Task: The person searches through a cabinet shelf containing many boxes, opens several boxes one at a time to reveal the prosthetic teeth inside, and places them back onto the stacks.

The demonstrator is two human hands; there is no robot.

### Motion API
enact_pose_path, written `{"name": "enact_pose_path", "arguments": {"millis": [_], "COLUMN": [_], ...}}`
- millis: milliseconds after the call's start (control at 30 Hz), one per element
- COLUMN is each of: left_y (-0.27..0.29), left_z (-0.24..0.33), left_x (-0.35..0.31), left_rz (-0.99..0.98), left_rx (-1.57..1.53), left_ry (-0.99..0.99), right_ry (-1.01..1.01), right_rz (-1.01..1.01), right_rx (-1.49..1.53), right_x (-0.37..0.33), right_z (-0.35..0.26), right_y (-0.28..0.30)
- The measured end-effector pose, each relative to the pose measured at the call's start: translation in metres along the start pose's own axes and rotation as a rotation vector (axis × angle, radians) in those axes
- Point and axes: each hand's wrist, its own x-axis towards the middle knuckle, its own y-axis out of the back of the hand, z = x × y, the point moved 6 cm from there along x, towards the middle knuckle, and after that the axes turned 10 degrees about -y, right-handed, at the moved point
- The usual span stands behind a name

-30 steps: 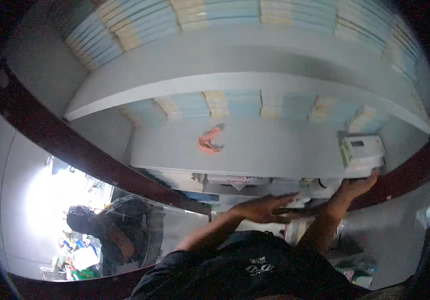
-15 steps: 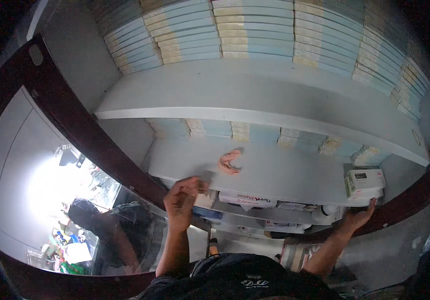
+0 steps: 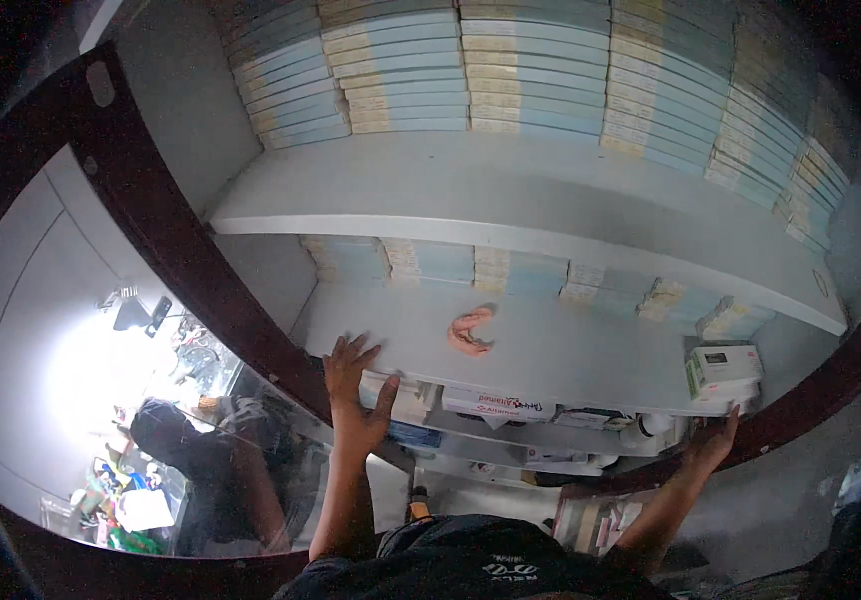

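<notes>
My left hand point(image 3: 359, 398) is open, its fingers spread at the left front edge of a white shelf point(image 3: 571, 350), holding nothing. Near the middle of that shelf lies a pink horseshoe-shaped piece point(image 3: 470, 333), apart from both hands. My right hand point(image 3: 713, 445) reaches to the shelf's right front corner. Its stretched fingertip is at the lower corner of a white box point(image 3: 726, 370) with a green side; whether it touches the box or the shelf edge I cannot tell. Part of the right hand's fingers is hidden.
Stacked pale blue and cream flat boxes point(image 3: 536, 80) fill the upper shelf point(image 3: 431, 180); more line the back below. Under my hands, a lower shelf holds white cartons point(image 3: 491, 402). A dark red frame point(image 3: 176, 240) borders the cabinet; a reflective glass door point(image 3: 281, 440) stands left.
My left hand has opened out and spread its fingers at the shelf edge, a little left of before. My right hand stays by the white box, and the view has shifted slightly.
</notes>
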Motion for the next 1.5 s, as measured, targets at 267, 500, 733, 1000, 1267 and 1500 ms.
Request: {"name": "enact_pose_path", "arguments": {"millis": [267, 500, 733, 1000, 1267, 1500], "left_y": [0.000, -0.003, -0.004, -0.008, -0.010, -0.010], "left_z": [-0.015, -0.014, -0.012, -0.008, -0.010, -0.008], "left_x": [-0.010, -0.010, -0.008, -0.005, -0.008, -0.008], "left_rz": [0.026, 0.019, 0.001, 0.011, -0.002, -0.013], "left_rx": [-0.037, -0.041, -0.016, -0.027, -0.007, 0.009], "left_ry": [0.016, 0.027, 0.029, 0.018, 0.008, 0.007], "right_ry": [-0.014, 0.067, 0.078, 0.053, 0.058, 0.090], "right_rz": [-0.015, 0.001, -0.030, -0.085, -0.017, -0.150], "right_rx": [-0.060, -0.259, -0.178, -0.176, -0.188, -0.202], "right_x": [-0.003, -0.004, -0.008, -0.012, -0.012, -0.008], "right_z": [0.005, 0.001, -0.005, -0.004, 0.000, 0.000], "right_y": [0.014, 0.042, 0.045, 0.046, 0.049, 0.062]}}
